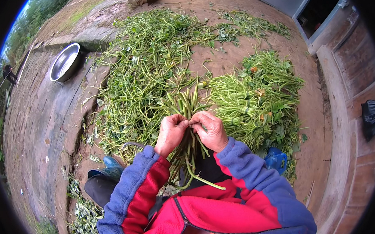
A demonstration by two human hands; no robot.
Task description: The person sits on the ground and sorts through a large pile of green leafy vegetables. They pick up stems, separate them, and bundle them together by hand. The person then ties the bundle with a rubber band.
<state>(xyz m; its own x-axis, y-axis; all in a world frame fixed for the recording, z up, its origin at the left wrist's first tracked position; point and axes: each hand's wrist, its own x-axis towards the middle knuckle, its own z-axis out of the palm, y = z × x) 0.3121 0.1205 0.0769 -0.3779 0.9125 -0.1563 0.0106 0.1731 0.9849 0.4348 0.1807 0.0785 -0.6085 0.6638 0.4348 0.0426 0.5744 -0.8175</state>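
A bundle of thick green stems (189, 106) stands upright between my knees, its cut ends pointing away from me. My left hand (171, 132) pinches at the near side of the bundle with thumb and forefinger. Beside it my right hand (209, 130) pinches at the same spot, the fingertips of both hands almost touching. Whatever thin thing may lie between the fingertips is too small to make out. Below my hands the stems fan out toward my lap, and one long stem (207, 181) bends off to the right.
Loose leafy vines (145, 67) cover the ground ahead and to the left. At right lie several tied bundles of stems (248, 104), with a blue plastic item (276, 159) nearby. A metal basin (64, 62) leans at left. A distant person (10, 74) holds a pole.
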